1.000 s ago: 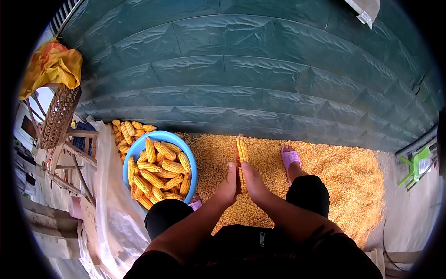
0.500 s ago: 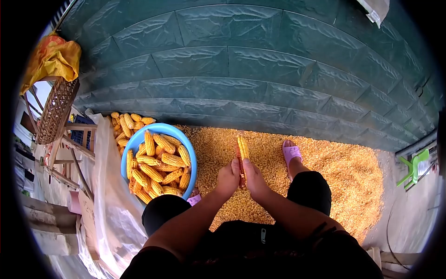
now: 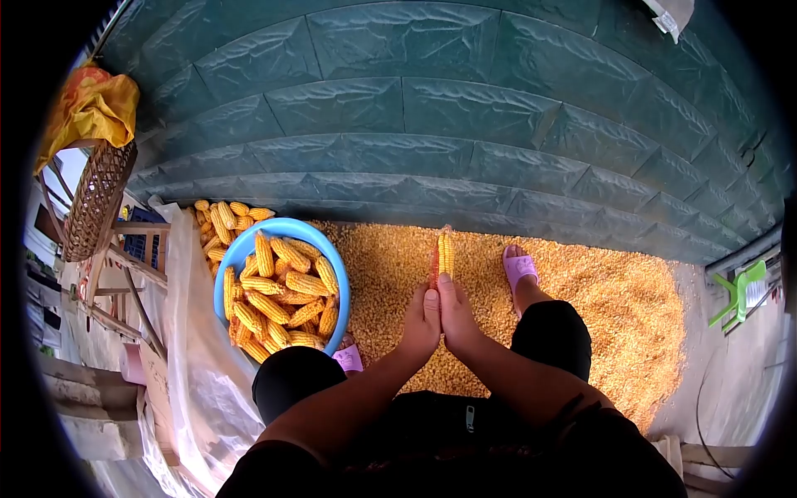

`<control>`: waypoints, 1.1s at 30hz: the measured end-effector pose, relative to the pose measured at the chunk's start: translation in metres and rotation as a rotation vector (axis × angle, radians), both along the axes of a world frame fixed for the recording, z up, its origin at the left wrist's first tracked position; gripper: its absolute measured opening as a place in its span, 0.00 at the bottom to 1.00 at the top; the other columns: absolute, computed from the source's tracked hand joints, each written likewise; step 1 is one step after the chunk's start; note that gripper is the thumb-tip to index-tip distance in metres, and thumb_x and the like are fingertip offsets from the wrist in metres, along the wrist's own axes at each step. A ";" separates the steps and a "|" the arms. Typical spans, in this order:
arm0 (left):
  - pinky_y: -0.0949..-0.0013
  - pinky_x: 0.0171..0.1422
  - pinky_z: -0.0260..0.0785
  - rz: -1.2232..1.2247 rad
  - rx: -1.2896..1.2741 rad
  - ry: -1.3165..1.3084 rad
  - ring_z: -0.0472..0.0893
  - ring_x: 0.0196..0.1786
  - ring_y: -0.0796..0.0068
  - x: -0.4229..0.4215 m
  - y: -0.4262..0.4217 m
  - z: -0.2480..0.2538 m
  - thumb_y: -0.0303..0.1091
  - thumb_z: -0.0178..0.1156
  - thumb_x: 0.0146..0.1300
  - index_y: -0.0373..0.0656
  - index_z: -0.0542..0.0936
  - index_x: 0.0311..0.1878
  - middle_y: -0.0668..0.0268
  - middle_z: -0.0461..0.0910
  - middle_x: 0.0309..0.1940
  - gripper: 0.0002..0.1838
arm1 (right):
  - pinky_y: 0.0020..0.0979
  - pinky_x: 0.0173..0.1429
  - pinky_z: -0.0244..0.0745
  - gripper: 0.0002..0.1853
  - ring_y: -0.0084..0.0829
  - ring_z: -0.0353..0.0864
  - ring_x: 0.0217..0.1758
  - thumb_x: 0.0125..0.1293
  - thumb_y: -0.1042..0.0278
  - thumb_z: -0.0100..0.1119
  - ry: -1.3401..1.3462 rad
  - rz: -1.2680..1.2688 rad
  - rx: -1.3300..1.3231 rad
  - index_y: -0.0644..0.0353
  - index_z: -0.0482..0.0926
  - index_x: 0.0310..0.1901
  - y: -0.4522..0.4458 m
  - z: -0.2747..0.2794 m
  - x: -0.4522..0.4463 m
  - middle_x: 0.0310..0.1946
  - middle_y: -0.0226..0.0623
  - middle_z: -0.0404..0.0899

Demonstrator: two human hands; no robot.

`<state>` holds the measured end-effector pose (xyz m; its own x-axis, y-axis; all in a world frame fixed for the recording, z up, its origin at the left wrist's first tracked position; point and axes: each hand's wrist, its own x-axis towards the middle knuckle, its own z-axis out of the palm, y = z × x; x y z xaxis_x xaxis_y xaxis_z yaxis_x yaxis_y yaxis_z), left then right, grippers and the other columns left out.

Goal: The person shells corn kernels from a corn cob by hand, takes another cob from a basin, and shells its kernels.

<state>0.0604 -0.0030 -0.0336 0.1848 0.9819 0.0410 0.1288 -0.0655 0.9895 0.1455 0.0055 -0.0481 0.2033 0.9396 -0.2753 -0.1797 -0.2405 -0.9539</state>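
Between my two hands stands a corn cob, its tip pointing toward the wall. Yellow kernels cover its right part, while a reddish bare strip shows along the left edge. My left hand is closed round the lower cob from the left. From the other side my right hand grips it, thumb lying along the kernels. The cob's lower end is hidden by the hands. Beneath them spreads a thick layer of loose corn kernels. To the left, a blue basin holds several full yellow cobs.
More cobs lie behind the basin, beside clear plastic sheeting. A green wall runs along the back. My feet in pink slippers stand among the kernels. At left is a wicker basket; at right, a green chair.
The cob and both hands have shifted slightly right. My right thumb sits a little higher along the cob, my hands are closer together, and less of the bare strip shows.
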 end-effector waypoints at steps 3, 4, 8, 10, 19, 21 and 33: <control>0.65 0.44 0.68 0.035 0.001 0.135 0.76 0.38 0.65 -0.004 0.005 0.008 0.43 0.37 0.70 0.36 0.70 0.50 0.56 0.76 0.35 0.20 | 0.28 0.37 0.65 0.26 0.24 0.68 0.30 0.68 0.44 0.37 0.085 0.089 0.007 0.63 0.72 0.32 -0.001 0.012 0.007 0.28 0.33 0.73; 0.64 0.41 0.69 0.041 -0.006 0.258 0.77 0.35 0.65 -0.007 0.007 0.010 0.41 0.38 0.70 0.36 0.70 0.48 0.56 0.76 0.31 0.18 | 0.28 0.36 0.65 0.26 0.24 0.68 0.30 0.68 0.44 0.37 0.155 0.068 -0.005 0.63 0.72 0.34 0.000 0.012 0.007 0.29 0.33 0.73; 0.65 0.37 0.69 -0.013 0.065 0.409 0.77 0.31 0.67 -0.017 0.019 -0.010 0.40 0.39 0.70 0.35 0.71 0.47 0.57 0.76 0.25 0.18 | 0.28 0.33 0.66 0.25 0.25 0.70 0.30 0.68 0.44 0.37 0.327 0.011 -0.084 0.61 0.73 0.36 0.001 0.008 0.006 0.29 0.33 0.73; 0.59 0.35 0.70 -0.055 0.043 0.218 0.78 0.29 0.59 -0.018 0.025 -0.012 0.43 0.41 0.69 0.36 0.70 0.49 0.53 0.77 0.29 0.19 | 0.28 0.30 0.69 0.25 0.27 0.73 0.30 0.67 0.43 0.39 0.589 0.041 -0.196 0.60 0.74 0.38 0.004 0.018 0.011 0.29 0.34 0.75; 0.70 0.48 0.70 -0.187 -0.276 -0.106 0.76 0.44 0.69 -0.020 0.015 0.019 0.54 0.35 0.69 0.34 0.66 0.58 0.56 0.73 0.46 0.31 | 0.31 0.28 0.71 0.25 0.28 0.74 0.26 0.64 0.44 0.47 0.696 0.072 -0.213 0.63 0.73 0.38 0.006 0.034 0.021 0.30 0.35 0.76; 0.70 0.50 0.69 -0.179 -0.328 -0.060 0.75 0.46 0.70 -0.026 0.019 0.014 0.55 0.35 0.69 0.33 0.66 0.58 0.56 0.73 0.47 0.32 | 0.30 0.29 0.69 0.23 0.26 0.73 0.26 0.63 0.45 0.50 0.423 0.045 -0.201 0.63 0.73 0.36 0.003 0.039 0.016 0.29 0.35 0.75; 0.60 0.42 0.68 0.112 -0.246 0.098 0.77 0.37 0.56 -0.007 0.010 -0.002 0.50 0.35 0.70 0.34 0.73 0.43 0.49 0.77 0.34 0.27 | 0.29 0.31 0.65 0.21 0.24 0.66 0.26 0.66 0.49 0.47 -0.199 0.001 0.063 0.63 0.66 0.30 -0.004 0.016 -0.004 0.22 0.35 0.68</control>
<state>0.0537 0.0069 -0.0358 0.0664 0.9747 -0.2136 0.2175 0.1947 0.9564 0.1412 0.0011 -0.0321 0.2468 0.9540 -0.1700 0.0141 -0.1789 -0.9838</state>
